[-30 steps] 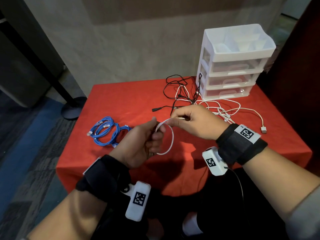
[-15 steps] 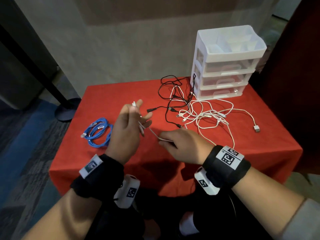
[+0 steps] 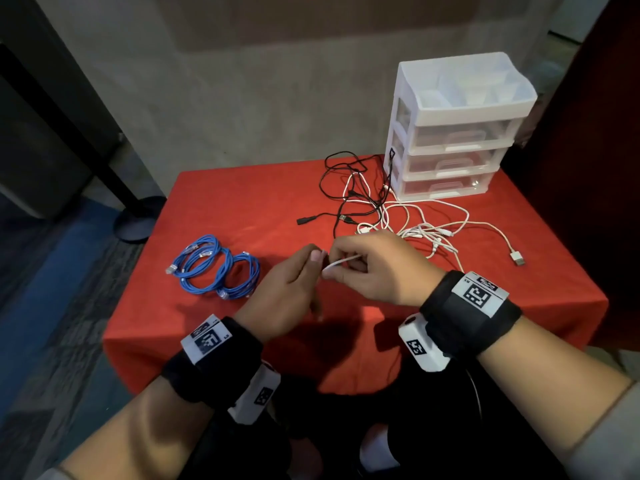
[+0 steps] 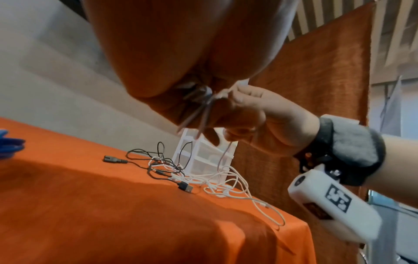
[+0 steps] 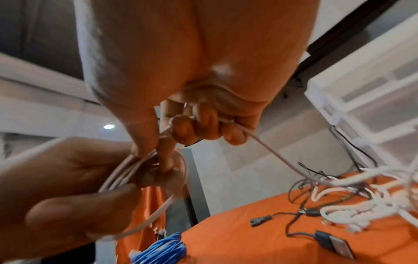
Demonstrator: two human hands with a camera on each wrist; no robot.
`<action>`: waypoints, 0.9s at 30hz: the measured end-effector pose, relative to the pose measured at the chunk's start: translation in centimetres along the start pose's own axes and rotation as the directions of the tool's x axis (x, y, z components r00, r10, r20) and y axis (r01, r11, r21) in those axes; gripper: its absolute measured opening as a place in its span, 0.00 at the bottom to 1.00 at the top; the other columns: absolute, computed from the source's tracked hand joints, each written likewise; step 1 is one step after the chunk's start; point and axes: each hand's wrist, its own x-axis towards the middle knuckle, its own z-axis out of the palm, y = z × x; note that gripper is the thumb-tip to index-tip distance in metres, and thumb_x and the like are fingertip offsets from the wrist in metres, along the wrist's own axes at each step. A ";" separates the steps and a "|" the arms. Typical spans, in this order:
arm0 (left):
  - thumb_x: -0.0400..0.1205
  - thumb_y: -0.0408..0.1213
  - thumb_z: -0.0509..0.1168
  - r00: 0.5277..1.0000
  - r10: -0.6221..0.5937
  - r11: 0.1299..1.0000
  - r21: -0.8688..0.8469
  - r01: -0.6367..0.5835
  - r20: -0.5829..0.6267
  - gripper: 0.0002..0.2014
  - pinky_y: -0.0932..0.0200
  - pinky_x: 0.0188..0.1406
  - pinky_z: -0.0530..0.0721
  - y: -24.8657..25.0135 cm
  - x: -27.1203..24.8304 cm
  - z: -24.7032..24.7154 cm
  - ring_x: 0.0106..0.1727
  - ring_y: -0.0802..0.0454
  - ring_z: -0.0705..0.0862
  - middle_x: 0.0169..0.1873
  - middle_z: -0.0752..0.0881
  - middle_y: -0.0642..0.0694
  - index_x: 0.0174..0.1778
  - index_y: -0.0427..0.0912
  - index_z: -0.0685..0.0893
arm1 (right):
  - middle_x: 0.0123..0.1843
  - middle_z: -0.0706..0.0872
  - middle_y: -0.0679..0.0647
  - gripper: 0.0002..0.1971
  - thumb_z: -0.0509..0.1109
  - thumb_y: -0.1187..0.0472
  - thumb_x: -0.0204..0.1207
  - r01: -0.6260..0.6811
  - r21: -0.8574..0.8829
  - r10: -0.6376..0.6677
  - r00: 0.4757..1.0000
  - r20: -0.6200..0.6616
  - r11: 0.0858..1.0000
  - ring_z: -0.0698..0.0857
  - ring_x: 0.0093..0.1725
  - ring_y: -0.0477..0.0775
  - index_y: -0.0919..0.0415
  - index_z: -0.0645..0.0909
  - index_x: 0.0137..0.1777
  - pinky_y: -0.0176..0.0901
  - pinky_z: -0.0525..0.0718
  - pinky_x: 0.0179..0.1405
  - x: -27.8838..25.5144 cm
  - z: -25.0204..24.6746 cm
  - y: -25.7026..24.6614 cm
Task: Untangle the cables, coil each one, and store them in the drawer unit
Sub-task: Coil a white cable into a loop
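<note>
My left hand (image 3: 294, 285) holds a small coil of white cable (image 5: 144, 171) above the middle of the red table. My right hand (image 3: 367, 268) meets it, fingers curled round the same white cable (image 3: 341, 262). From the right hand the cable trails off (image 5: 278, 155) to the tangle of white cables (image 3: 426, 230) and black cables (image 3: 349, 188) at the back. Two coiled blue cables (image 3: 218, 268) lie on the left. The white drawer unit (image 3: 453, 133) stands at the back right, its drawers shut.
The red cloth-covered table (image 3: 242, 202) is small, with edges close on all sides. A loose USB plug (image 3: 517, 259) lies near the right edge. A black stand base (image 3: 138, 220) sits on the floor at the left. A wall lies behind the table.
The hands were apart half a second ago, the right one low near the table. Now the right hand has risen and come back to the left hand with the white cable.
</note>
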 end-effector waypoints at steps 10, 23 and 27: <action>0.91 0.43 0.56 0.980 -0.048 0.991 -0.132 0.022 -0.195 0.15 0.57 0.29 0.70 -0.5 1.0 -3.5 0.27 0.59 0.71 0.27 0.76 0.58 0.40 0.47 0.81 | 0.85 0.61 0.44 0.44 0.70 0.29 0.72 -0.304 -0.413 0.381 0.917 0.116 0.859 0.57 0.84 0.55 0.34 0.54 0.85 0.69 0.60 0.78 -2.4 1.6 5.6; 0.94 0.47 0.48 0.960 -0.126 0.745 -0.662 -0.075 -0.251 0.17 0.64 0.19 0.52 2.8 2.2 -13.4 0.21 0.61 0.53 0.24 0.62 0.57 0.41 0.50 0.73 | 0.92 0.48 0.46 0.39 0.65 0.36 0.82 -0.445 -0.504 0.612 0.756 0.232 0.740 0.49 0.90 0.61 0.38 0.51 0.89 0.72 0.55 0.85 -1.9 -2.5 12.7; 0.94 0.46 0.49 0.978 -0.154 0.704 -0.710 0.012 -0.137 0.16 0.67 0.17 0.55 3.3 1.6 -10.8 0.22 0.61 0.52 0.26 0.62 0.55 0.41 0.48 0.73 | 0.85 0.69 0.46 0.31 0.63 0.32 0.80 -0.349 -0.477 0.460 0.878 0.135 0.806 0.67 0.83 0.60 0.41 0.71 0.81 0.65 0.67 0.79 -0.4 -3.0 8.3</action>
